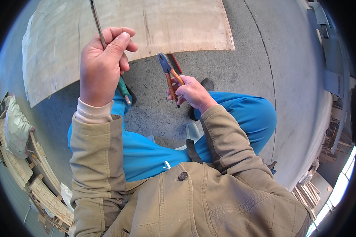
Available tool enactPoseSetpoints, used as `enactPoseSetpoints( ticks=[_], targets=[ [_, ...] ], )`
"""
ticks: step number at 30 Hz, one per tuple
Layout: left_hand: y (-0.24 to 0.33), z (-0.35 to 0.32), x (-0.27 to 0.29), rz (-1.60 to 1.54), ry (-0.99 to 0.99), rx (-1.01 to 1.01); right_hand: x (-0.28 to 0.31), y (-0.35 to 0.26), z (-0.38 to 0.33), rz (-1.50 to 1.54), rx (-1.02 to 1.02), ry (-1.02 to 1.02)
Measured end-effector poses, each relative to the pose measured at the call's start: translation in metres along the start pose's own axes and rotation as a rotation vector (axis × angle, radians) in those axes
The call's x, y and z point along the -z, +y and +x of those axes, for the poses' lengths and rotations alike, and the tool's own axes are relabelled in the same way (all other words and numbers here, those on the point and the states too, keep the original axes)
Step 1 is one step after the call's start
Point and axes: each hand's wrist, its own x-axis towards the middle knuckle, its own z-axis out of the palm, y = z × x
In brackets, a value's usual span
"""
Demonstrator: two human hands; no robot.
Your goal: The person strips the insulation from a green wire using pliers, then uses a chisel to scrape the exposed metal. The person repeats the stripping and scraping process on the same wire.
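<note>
My left hand is raised over the near edge of a thin plywood sheet. It is closed on a long tool like a screwdriver, whose metal shaft runs up past the top of the picture. The tool's green handle sticks out below the hand and ends in a bare metal tip. My right hand is wrapped round a pair of pliers with orange handles. Their jaws point up, close to the sheet's near edge. Some of my right fingers are hidden behind the handles.
Beneath the plywood edge, a red bar shows in part. My knees in blue trousers are spread over a grey concrete floor. Wood pieces and a white sack lie at the left. More wood strips are stacked at the lower right.
</note>
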Motion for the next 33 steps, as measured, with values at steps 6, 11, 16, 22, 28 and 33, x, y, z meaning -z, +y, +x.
enactPoseSetpoints(
  ticks=[6, 11, 16, 22, 28, 33],
  targets=[
    [-0.002, -0.001, -0.001, 0.013, -0.01, -0.001, 0.011, -0.009, 0.003, -0.106, -0.004, -0.005],
    [-0.006, -0.001, -0.004, 0.007, -0.004, -0.014, 0.027, -0.016, 0.006, -0.126, -0.015, -0.054],
    [-0.007, 0.0, -0.009, 0.015, 0.003, -0.013, 0.038, -0.017, 0.008, 0.028, -0.057, -0.138],
    [-0.008, 0.002, -0.013, 0.028, -0.009, 0.0, 0.037, -0.013, 0.012, 0.115, -0.084, -0.164],
    [-0.01, 0.002, -0.016, 0.053, -0.022, -0.002, 0.031, -0.014, 0.015, -0.197, -0.035, -0.071],
    [-0.01, 0.003, -0.018, 0.069, -0.026, -0.01, 0.032, -0.015, 0.012, -0.012, -0.084, -0.123]
  ],
)
